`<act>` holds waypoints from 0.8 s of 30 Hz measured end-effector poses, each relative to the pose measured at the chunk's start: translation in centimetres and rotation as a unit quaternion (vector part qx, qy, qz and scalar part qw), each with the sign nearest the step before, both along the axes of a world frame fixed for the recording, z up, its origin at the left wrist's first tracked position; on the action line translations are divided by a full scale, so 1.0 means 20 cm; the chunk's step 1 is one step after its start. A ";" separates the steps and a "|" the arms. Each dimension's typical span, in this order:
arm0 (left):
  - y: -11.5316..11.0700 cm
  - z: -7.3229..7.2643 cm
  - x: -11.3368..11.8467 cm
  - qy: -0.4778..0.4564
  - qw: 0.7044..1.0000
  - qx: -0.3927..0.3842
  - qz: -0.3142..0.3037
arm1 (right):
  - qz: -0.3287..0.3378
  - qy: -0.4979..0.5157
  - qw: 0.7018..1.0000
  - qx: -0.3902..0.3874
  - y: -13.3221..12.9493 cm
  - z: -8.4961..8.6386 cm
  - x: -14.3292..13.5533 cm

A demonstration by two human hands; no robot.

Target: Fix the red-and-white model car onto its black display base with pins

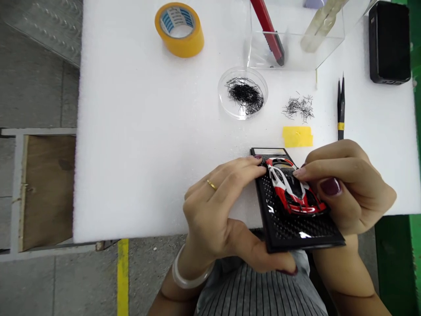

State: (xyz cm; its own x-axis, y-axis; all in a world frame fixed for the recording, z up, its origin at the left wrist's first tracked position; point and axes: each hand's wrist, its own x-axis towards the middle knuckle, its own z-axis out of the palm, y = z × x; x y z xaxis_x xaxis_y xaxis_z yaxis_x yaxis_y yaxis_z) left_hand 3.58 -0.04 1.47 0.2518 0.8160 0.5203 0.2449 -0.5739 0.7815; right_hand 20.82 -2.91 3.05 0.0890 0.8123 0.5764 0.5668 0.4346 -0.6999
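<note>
A red, white and black model car (292,186) sits on a black display base (304,239) with a carbon-weave pattern. My left hand (220,210) grips the base along its left side, thumb under the near edge and fingertips at the far left. Curled in a pinch, my right hand (345,184) has its fingertips against the car's right side by the windshield; whatever may be between them is too small to make out. Beyond the base lie a yellow tape piece (297,137) and a loose pile of thin black slivers (298,108).
A clear round dish (222,98) holds many more black slivers. Black tweezers (341,107) lie at the right, near a black box-shaped device (390,41). At the back are a yellow tape roll (187,44) and a clear bin (296,61) containing a red cutter (268,33).
</note>
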 end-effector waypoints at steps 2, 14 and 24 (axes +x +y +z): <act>0.00 0.00 0.00 0.004 1.000 -0.003 -0.004 | 0.004 -0.007 1.000 -0.004 0.00 0.00 0.01; -0.01 0.03 -0.01 0.059 0.998 -0.010 0.005 | 0.007 -0.026 1.000 -0.016 0.00 0.00 0.01; 0.00 0.01 -0.01 0.021 1.000 -0.006 -0.003 | 0.023 0.018 1.000 -0.002 0.00 0.00 0.01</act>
State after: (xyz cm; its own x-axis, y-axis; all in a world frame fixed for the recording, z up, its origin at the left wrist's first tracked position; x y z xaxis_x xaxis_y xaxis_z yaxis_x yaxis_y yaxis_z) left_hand 3.39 -0.03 1.71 0.2787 0.8202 0.4996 0.2745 -0.5666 0.7769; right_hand 21.02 -3.01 3.14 0.0715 0.8178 0.5711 0.5204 0.4578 -0.7208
